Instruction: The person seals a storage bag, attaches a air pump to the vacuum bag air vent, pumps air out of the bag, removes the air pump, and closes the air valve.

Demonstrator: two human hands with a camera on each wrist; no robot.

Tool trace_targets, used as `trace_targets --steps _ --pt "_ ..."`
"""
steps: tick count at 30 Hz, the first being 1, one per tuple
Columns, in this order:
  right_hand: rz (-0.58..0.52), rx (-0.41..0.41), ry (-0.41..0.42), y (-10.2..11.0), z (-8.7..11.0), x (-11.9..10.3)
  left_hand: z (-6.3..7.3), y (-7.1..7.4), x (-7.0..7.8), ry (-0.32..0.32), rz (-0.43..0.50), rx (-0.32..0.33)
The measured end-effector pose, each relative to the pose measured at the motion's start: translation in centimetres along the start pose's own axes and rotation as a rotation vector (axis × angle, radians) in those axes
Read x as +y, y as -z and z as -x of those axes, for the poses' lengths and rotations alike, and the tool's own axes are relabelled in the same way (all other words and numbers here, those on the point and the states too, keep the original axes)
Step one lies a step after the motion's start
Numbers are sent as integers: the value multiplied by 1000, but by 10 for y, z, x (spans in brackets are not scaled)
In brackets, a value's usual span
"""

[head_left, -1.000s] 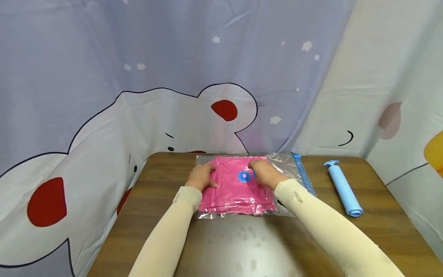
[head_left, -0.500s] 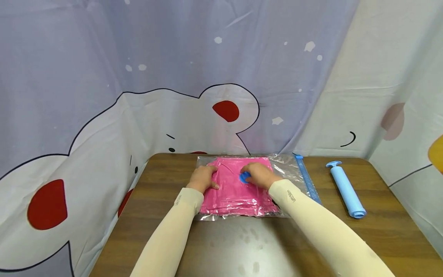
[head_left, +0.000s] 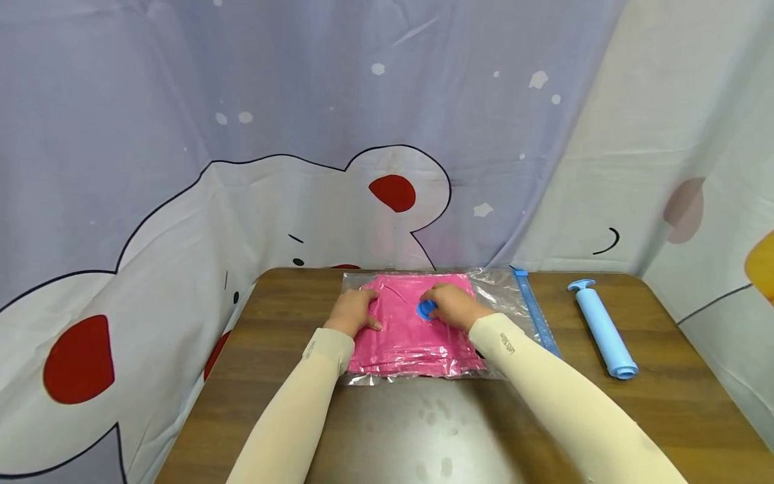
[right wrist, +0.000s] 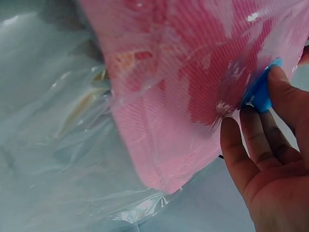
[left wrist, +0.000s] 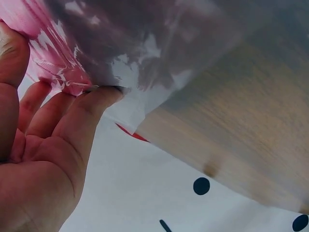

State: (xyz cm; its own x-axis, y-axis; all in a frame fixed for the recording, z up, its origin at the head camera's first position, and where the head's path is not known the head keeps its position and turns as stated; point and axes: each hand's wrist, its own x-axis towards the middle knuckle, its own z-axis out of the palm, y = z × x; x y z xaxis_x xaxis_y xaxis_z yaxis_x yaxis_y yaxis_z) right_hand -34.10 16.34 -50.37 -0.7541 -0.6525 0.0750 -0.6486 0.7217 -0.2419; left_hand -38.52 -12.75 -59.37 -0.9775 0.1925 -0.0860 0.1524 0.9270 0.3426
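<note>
A clear vacuum storage bag (head_left: pixel 498 289) with folded pink fabric (head_left: pixel 396 343) inside lies flat on the table; a blue slider clip (head_left: pixel 521 272) sits at the far end of its blue zip strip (head_left: pixel 538 316). My right hand (head_left: pixel 455 306) pinches a blue valve cap (right wrist: pixel 261 92) between thumb and fingers, right at the round blue valve base (head_left: pixel 422 310) on the bag's upper face. My left hand (head_left: pixel 351 312) rests on the bag's left side, thumb and fingertips spread apart on the film. In the left wrist view its thumb (left wrist: pixel 12 55) touches the pink part.
A light blue hand pump (head_left: pixel 605 333) with a T-shaped handle lies to the right of the bag on the wooden table (head_left: pixel 284 302). A patterned cloth curtain (head_left: pixel 314 202) stands behind the table and along its sides.
My right hand has moved left with the blue cap, from beside the valve to over it, covering its pink centre. It then stays there. My left hand keeps its place on the bag.
</note>
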Motion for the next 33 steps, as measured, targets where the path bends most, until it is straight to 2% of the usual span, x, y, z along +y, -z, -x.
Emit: trace_targets --steps 13,23,25,26,28,32,33 --pt "25 -9 -136 1 0 -10 2 3 2 6 7 -15" --pt "42 11 -166 -4 -4 -7 1 4 3 -4 -44 7" --pt "28 9 -164 -3 -3 -6 1 4 3 1 -34 3" --pt "16 26 -139 -13 -5 5 1 4 2 4 -29 0" --pt "-1 17 -120 -12 -5 6 0 3 2 7 -16 -7" --pt "-48 -5 -48 -6 -2 8 -1 2 0 6 4 -8" --pt "-45 -27 -47 5 1 -4 -1 3 -1 4 2 -5"
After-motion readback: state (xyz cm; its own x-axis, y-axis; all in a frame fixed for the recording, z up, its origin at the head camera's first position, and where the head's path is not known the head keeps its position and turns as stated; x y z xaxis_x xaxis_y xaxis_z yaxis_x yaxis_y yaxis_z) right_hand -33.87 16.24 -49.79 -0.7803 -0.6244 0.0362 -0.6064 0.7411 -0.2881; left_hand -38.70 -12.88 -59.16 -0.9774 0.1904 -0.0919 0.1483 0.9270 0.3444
